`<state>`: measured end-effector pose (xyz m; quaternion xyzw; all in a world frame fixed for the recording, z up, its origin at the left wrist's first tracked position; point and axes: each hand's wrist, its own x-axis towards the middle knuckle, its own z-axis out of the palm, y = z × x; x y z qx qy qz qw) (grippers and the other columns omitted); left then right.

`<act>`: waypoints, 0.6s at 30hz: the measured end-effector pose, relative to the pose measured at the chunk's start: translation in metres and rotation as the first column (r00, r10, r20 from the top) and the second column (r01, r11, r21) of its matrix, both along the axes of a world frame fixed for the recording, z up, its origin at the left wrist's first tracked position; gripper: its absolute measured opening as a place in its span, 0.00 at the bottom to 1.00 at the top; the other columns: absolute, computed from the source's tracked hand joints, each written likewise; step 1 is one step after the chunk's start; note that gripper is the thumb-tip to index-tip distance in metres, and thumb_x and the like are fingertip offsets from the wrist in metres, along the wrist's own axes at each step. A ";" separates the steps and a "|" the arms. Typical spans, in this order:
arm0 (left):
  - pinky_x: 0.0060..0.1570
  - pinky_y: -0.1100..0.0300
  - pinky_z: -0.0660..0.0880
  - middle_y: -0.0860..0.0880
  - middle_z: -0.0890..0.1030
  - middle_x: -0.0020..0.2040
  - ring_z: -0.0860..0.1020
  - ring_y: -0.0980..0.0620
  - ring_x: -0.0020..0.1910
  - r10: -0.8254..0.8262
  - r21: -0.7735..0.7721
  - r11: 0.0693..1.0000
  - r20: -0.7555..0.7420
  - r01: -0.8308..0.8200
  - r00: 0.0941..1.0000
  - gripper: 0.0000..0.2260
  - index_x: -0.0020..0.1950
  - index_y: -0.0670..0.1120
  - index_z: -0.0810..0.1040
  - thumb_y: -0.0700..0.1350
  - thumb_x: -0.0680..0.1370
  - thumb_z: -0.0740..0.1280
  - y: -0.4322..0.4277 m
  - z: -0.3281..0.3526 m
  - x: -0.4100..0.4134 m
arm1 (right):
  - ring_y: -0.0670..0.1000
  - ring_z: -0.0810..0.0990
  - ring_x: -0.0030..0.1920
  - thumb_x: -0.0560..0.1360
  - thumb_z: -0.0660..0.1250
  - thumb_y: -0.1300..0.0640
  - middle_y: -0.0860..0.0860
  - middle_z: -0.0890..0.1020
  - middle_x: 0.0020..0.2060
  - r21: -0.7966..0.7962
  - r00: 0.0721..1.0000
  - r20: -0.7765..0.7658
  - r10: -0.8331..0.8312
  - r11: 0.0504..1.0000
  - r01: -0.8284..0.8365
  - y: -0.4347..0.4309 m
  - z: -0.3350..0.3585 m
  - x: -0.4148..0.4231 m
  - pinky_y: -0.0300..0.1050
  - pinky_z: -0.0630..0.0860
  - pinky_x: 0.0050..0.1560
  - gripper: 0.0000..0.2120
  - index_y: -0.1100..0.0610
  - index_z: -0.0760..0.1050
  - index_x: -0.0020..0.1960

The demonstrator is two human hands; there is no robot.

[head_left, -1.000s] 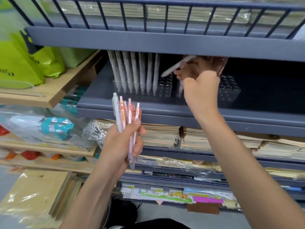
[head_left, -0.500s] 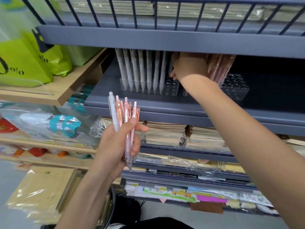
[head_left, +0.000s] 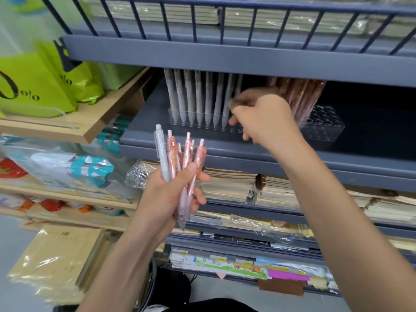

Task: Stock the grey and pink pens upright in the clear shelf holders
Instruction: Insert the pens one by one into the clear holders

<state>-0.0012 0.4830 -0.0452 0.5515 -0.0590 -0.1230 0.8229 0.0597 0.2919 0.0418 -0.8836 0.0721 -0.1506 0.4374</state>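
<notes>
Head camera view of a stationery aisle: a person's left hand (head_left: pixel 167 199) grips a fan of pens held upright below the grey metal shelf (head_left: pixel 225 152), one loose grey pen (head_left: pixel 161 154) at the outer edge and several loose pink pens (head_left: pixel 188 158) beside it, thumb pressed across the barrels and clicker ends pointing up. The right hand (head_left: pixel 263 118) reaches onto the shelf with knuckles toward the camera and fingers curled downward, just in front of the gap between two clear holders; motion blur hides the fingertips, so whether it pinches a pen cannot be told. Behind it to one side, a row of stocked grey pens (head_left: pixel 198 97) stands upright, tips down, in the grey-pen holder (head_left: pixel 174 119), with open sockets at the end nearest the hand. On the other side, stocked pink pens (head_left: pixel 302 97) lean slightly in the pink-pen holder (head_left: pixel 324 129), whose front sockets are unfilled. Both hands are well apart. Green bags (head_left: pixel 33 86) sit on a wooden shelf (head_left: pixel 67 131) alongside, and stacked notebooks (head_left: pixel 231 185) fill the tier beneath
</notes>
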 end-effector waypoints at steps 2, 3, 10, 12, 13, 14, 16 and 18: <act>0.22 0.61 0.73 0.42 0.85 0.42 0.79 0.49 0.25 -0.006 -0.012 1.000 -0.003 0.006 1.000 0.09 0.51 0.46 0.80 0.48 0.74 0.70 -0.003 0.001 0.000 | 0.42 0.70 0.20 0.76 0.68 0.49 0.51 0.85 0.34 0.120 0.976 -0.018 0.219 0.969 -0.215 0.002 -0.010 -0.028 0.33 0.65 0.20 0.11 0.54 0.83 0.39; 0.22 0.61 0.73 0.42 0.85 0.42 0.79 0.49 0.25 -0.010 -0.008 1.000 0.000 0.010 1.000 0.10 0.53 0.44 0.78 0.47 0.75 0.69 -0.006 0.001 0.000 | 0.41 0.69 0.21 0.75 0.70 0.48 0.51 0.85 0.34 0.177 0.955 -0.038 0.295 0.942 -0.284 0.002 -0.014 -0.039 0.31 0.63 0.21 0.11 0.54 0.84 0.39; 0.22 0.60 0.75 0.41 0.86 0.44 0.81 0.48 0.27 -0.091 0.014 0.996 -0.003 0.091 0.996 0.13 0.55 0.41 0.77 0.47 0.75 0.69 -0.026 -0.004 0.000 | 0.39 0.72 0.28 0.72 0.75 0.50 0.49 0.82 0.29 0.251 0.937 -0.029 0.347 0.910 -0.329 -0.013 -0.030 -0.061 0.31 0.68 0.29 0.08 0.54 0.85 0.38; 0.22 0.60 0.75 0.40 0.86 0.46 0.81 0.47 0.27 -0.142 -0.020 0.990 -0.028 0.141 0.990 0.12 0.56 0.41 0.79 0.47 0.76 0.68 -0.033 -0.005 -0.001 | 0.40 0.70 0.25 0.72 0.75 0.52 0.49 0.81 0.28 0.291 0.949 -0.018 0.315 0.910 -0.296 -0.023 -0.028 -0.068 0.31 0.66 0.26 0.08 0.55 0.84 0.38; 0.22 0.61 0.74 0.40 0.86 0.46 0.80 0.48 0.26 -0.168 -0.021 0.986 -0.032 0.168 0.985 0.11 0.54 0.43 0.81 0.48 0.77 0.67 -0.036 -0.005 -0.001 | 0.42 0.70 0.24 0.73 0.75 0.52 0.49 0.80 0.27 0.325 0.958 -0.001 0.287 0.906 -0.271 -0.028 -0.027 -0.071 0.33 0.66 0.24 0.08 0.55 0.84 0.38; 0.21 0.62 0.73 0.40 0.86 0.45 0.78 0.49 0.25 -0.190 -0.008 0.982 -0.031 0.190 0.981 0.10 0.51 0.44 0.83 0.48 0.77 0.67 -0.040 -0.005 -0.002 | 0.43 0.71 0.24 0.73 0.75 0.52 0.48 0.79 0.27 0.359 0.971 0.026 0.237 0.905 -0.230 -0.033 -0.028 -0.073 0.35 0.66 0.24 0.08 0.55 0.83 0.38; 0.20 0.64 0.69 0.43 0.85 0.37 0.75 0.52 0.22 -0.219 0.027 0.975 -0.025 0.220 0.975 0.14 0.52 0.38 0.81 0.49 0.77 0.67 -0.049 -0.007 -0.004 | 0.46 0.72 0.25 0.73 0.74 0.52 0.48 0.79 0.27 0.418 0.992 0.103 0.072 0.902 -0.109 -0.044 -0.029 -0.078 0.39 0.68 0.24 0.08 0.54 0.83 0.37; 0.20 0.64 0.67 0.48 0.80 0.28 0.70 0.53 0.20 -0.222 0.050 0.974 -0.013 0.222 0.975 0.18 0.54 0.33 0.77 0.49 0.78 0.67 -0.057 -0.011 -0.005 | 0.49 0.75 0.26 0.73 0.73 0.54 0.50 0.80 0.28 0.479 0.987 0.149 -0.061 0.878 -0.018 -0.052 -0.030 -0.085 0.41 0.71 0.25 0.07 0.54 0.83 0.38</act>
